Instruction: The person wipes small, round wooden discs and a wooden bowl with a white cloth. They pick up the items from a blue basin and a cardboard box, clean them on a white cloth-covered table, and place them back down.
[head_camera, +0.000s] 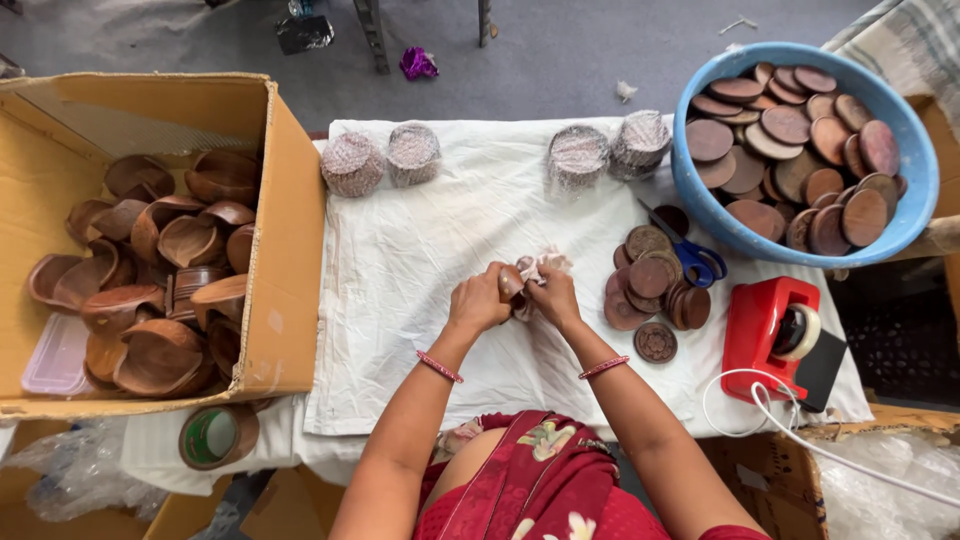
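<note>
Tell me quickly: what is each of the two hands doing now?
Left hand: closed on a stack of round wooden coasters.
Right hand: closed on the thin wrapping around that stack.

You've got a cardboard box (290, 230) w/ wooden holders on your left, blue tub (925, 170) of discs top right, red tape dispenser (770, 335) & blue scissors (695, 258) nearby.
</note>
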